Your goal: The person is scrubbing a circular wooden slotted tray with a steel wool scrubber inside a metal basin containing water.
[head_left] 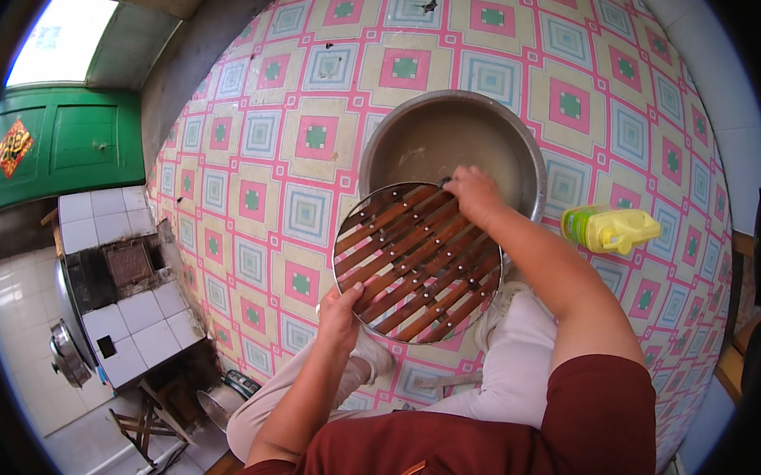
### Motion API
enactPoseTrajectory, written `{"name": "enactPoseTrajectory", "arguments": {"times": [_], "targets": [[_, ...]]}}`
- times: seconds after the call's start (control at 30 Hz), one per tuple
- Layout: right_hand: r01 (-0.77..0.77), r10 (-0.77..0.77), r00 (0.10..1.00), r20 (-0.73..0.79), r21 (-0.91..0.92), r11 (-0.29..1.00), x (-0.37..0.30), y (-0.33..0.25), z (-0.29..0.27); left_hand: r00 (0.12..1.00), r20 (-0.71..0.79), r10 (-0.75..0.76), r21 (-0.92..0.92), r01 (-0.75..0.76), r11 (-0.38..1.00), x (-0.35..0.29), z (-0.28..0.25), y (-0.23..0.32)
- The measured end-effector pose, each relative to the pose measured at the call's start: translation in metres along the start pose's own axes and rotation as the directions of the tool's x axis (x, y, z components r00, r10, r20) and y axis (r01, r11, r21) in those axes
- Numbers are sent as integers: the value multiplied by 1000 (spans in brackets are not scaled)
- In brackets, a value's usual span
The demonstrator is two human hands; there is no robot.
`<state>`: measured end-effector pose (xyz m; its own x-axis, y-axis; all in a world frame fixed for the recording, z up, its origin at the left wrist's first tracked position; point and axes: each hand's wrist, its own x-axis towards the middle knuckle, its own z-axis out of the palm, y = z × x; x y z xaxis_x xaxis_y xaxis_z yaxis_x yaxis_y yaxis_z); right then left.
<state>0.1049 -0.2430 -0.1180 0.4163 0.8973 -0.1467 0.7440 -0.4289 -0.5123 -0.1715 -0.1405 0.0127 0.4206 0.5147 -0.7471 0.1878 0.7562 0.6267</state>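
A round steamer rack with brown wooden slats and a metal rim is tilted over the near edge of a large metal basin of cloudy water. My left hand grips the rack's lower rim. My right hand rests on the rack's upper edge, at the water's surface, fingers curled; whether it holds a cloth or scrubber is hidden. My knees and pale trousers are just below the rack.
A yellow and green bottle lies on its side on the patterned floor, right of the basin. A white-tiled stove stands at the left, with a green door behind it and a small pot near my left leg.
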Motion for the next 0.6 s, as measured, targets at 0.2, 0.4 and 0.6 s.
{"name": "enactPoseTrajectory", "arguments": {"times": [0.2,0.4,0.6], "targets": [[-307,327,921,-214,121,944,8,33,8,999,-45,-6,-15,5,1000,3,-8,-7],[-25,86,970,-228,256,966,23,-26,10,1000,-20,-11,-15,10,1000,6,-7,-10],[270,-255,960,-116,133,954,26,-110,14,999,16,-33,77,31,997,8,-6,-8]]}}
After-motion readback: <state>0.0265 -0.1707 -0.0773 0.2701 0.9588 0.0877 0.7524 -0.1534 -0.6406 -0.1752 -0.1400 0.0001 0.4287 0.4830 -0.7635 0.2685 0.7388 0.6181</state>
